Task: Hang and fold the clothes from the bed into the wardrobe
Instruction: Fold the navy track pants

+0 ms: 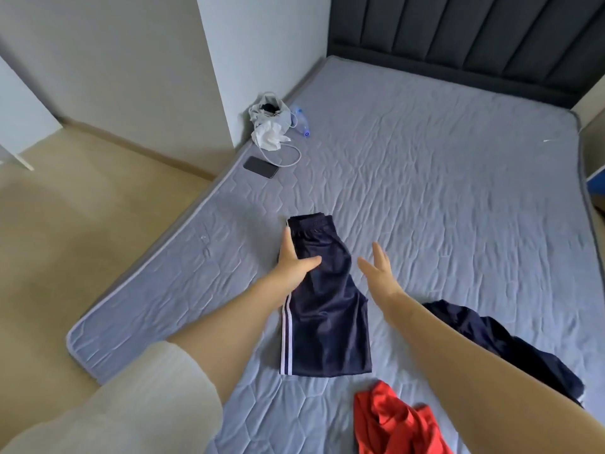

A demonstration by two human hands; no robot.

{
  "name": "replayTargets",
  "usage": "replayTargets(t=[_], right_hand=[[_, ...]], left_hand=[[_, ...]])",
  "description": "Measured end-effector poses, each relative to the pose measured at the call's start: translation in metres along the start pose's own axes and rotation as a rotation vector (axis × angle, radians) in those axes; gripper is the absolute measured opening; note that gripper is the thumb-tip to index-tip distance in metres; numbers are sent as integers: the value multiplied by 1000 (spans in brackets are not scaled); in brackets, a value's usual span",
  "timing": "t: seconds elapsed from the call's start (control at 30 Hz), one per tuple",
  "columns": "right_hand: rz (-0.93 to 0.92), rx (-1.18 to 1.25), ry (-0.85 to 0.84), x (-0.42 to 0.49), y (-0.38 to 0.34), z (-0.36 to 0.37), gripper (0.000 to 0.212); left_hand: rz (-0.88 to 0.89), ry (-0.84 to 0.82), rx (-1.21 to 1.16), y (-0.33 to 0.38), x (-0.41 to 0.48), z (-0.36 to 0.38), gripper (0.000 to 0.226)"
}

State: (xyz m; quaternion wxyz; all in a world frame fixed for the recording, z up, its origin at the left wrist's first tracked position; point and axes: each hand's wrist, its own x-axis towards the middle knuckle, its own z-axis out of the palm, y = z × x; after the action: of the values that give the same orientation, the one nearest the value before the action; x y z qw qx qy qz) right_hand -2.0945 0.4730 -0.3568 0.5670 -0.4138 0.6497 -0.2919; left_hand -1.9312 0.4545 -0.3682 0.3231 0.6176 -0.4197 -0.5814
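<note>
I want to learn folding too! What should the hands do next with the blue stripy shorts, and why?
Probably bring the right hand down and fold the waistband end of the shorts toward the hem. They lie flat on the mattress, the left hand rests on their left edge, and the right hovers open beside them.

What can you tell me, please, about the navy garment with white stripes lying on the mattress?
The navy garment looks like sports shorts or trousers in smooth, slightly shiny fabric, folded lengthways. Its gathered waistband lies at the far end; two white stripes run down its left edge. It lies flat on the grey quilted mattress. The left hand rests on its upper left edge; the right hand is open beside its right edge, contact unclear.
</note>
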Motion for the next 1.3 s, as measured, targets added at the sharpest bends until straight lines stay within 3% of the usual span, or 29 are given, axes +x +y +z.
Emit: replayTargets(t=[0.17,0.3,0.5,0.63,0.77,0.93,1.0,1.13,1.3], right_hand=[[106,-61,-55,21,80,12,58],[162,-241,-106,44,149,28,61],[170,-791,-255,72,249,48,67],[55,-1096,-329,92,295,53,74],[-11,-1273,-377,117,329,56,88],[-14,-1284,-466,144,354,53,100],[-57,-1284,-413,146,360,52,96],[-115,-1203,-250,145,351,54,60],[31,-1139,-158,133,320,53,60]], left_hand=[[-75,-159,220,-73,22,11,80],[-49,-280,533,-142,31,19,75],[38,-394,1171,-244,43,30,81],[119,-388,1519,-304,54,37,90],[152,-364,1552,-344,75,42,96],[176,-374,1479,-373,101,39,94],[233,-325,1483,-380,102,39,78],[232,-315,1475,-375,106,40,58],[96,-432,1332,-341,99,35,45]])
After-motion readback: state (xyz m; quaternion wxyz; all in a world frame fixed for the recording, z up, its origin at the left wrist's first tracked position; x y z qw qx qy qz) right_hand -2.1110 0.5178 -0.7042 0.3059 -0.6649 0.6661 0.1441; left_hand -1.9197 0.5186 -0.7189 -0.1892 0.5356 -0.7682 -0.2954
